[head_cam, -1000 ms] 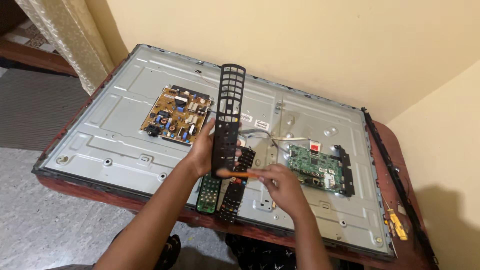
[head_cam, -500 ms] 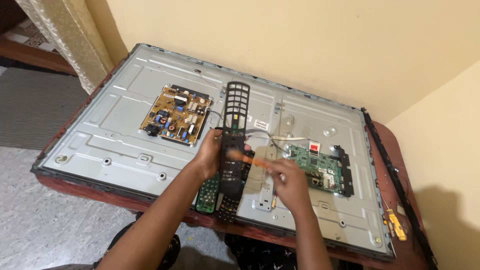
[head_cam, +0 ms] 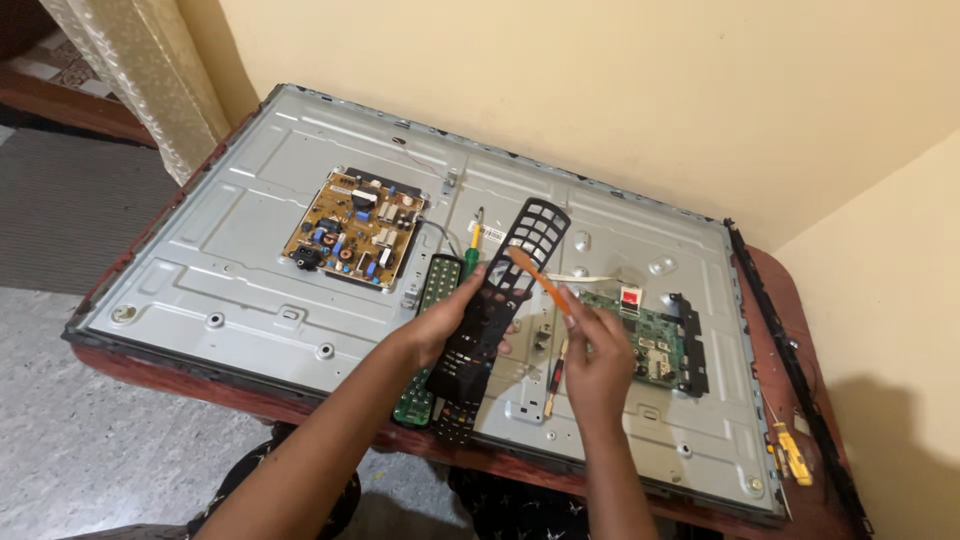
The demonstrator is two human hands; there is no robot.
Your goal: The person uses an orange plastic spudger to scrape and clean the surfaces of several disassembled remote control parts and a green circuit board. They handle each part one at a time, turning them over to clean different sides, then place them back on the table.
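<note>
The black remote-control shell (head_cam: pixel 500 290) is a long, flat plastic frame pierced with rows of empty button holes, rounded at its far end. It is held tilted above the middle of the opened television back panel (head_cam: pixel 250 270), its far end raised toward the wall. The left hand (head_cam: pixel 455 320) has its grip closed around the shell's lower half, thumb on the near face. The right hand (head_cam: pixel 600 350) pinches a thin orange pick (head_cam: pixel 540 280), grip closed, whose tip touches the shell's right edge. Under the hands, a green keypad board (head_cam: pixel 428 330) and a black remote half (head_cam: pixel 455 420) lie on the panel, reaching its near edge. A red-handled screwdriver (head_cam: pixel 555 385) lies just right of them. Left sits a tan power board (head_cam: pixel 355 228), right a green main board (head_cam: pixel 650 335). The panel nearly covers the reddish worktop (head_cam: pixel 790 330); open metal remains at near left. A yellow tool (head_cam: pixel 792 455) lies on the right rim.
</note>
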